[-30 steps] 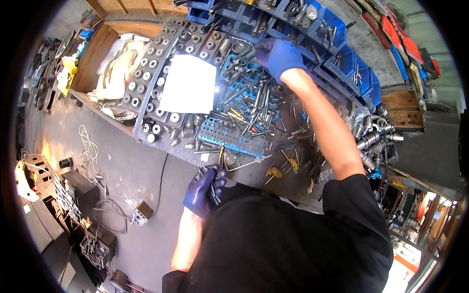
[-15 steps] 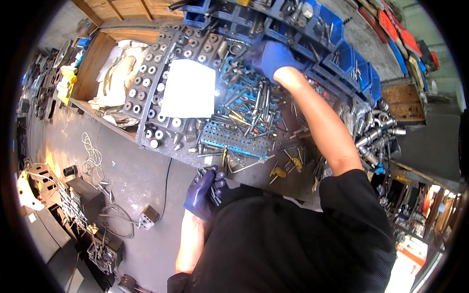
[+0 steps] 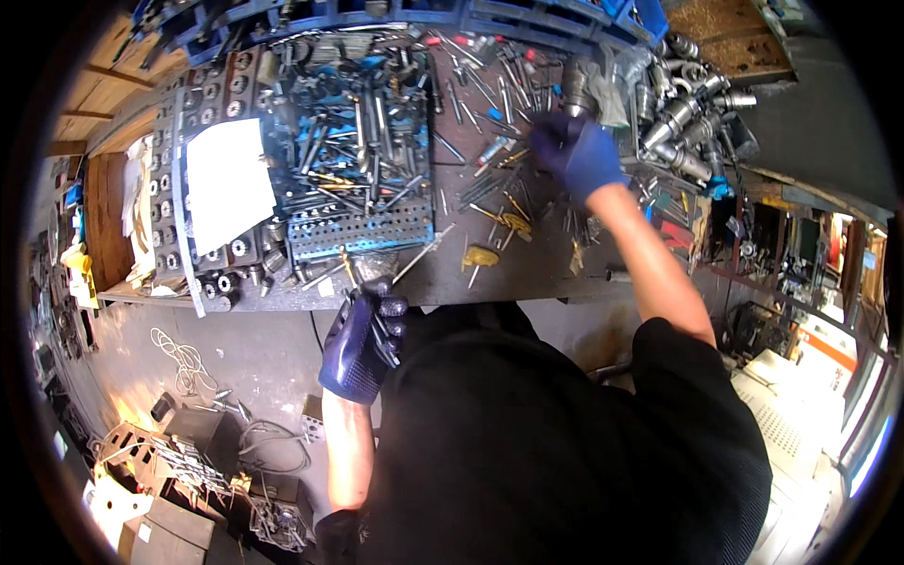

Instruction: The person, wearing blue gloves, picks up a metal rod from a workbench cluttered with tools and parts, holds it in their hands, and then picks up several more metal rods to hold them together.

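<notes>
Closest in, your L hand (image 3: pixel 363 337) is clamped on a few slim metal rods (image 3: pixel 386 348), fingers curled round 'em, ends poking out twd your body. Their long axis slants, far-L to near-R. Just past that, on the tabletop (image 3: pixel 541 268), there's a yellow-handled tool (image 3: pixel 481 256) out to the R, perforated blue rack (image 3: pixel 361 232) straight beyond the L hand. Farther out, your R hand (image 3: pixel 581 155) is over the R side, fingers turned away; can't tell if they're apart or gripping smth. Key relation, I'd say: rods sit in the L hand's curl, nearer you & well L of the R hand, so L's the close one. Beyond R: metal holder (image 3: pixel 578 91), then blue bins (image 3: pixel 537 24) at the back.
</notes>
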The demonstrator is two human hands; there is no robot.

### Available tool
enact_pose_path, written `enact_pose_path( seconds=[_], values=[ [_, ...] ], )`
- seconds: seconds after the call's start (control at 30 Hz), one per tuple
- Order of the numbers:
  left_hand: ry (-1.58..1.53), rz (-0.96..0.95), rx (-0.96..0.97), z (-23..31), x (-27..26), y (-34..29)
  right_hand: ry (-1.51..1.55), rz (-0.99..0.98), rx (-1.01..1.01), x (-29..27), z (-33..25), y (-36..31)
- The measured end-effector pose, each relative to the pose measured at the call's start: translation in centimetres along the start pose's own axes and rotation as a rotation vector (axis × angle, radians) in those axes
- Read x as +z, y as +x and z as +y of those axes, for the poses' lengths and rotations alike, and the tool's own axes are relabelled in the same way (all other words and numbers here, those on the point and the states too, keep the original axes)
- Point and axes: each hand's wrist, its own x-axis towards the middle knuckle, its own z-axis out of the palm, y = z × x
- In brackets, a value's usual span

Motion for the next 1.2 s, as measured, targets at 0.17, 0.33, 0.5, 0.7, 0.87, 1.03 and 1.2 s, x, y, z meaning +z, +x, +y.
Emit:
enact_pose_path(
  seconds=[0.17,0.33,0.5,0.7,0.87,1.03,1.2],
  values=[
    [0.226,0.037,-0.053,-1.7,3.0,1.7,-0.042,-0.095,0.089,4.9,3.0,-8.4],
    [0.244,0.064,-0.121,-3.1,4.3,2.9,0.022,0.011,-0.204,7.2,2.8,-10.0],
    [0.265,0.093,-0.152,-4.5,4.8,3.5,0.005,-0.127,-0.385,8.3,2.3,-7.0],
    [0.225,0.087,-0.113,-5.6,4.6,3.1,-0.436,-0.372,-0.395,9.8,0.4,-3.4],
    [0.178,0.140,-0.066,-5.9,4.3,2.2,-0.504,-0.346,-0.547,9.4,-0.1,-1.7],
    [0.123,0.139,-0.020,-6.0,4.0,1.6,-0.472,-0.459,-0.577,9.7,-0.9,-0.3],
    [0.125,0.102,0.016,-5.6,3.6,0.9,-0.458,-0.447,-0.425,9.9,-1.9,0.4]
  ],
)
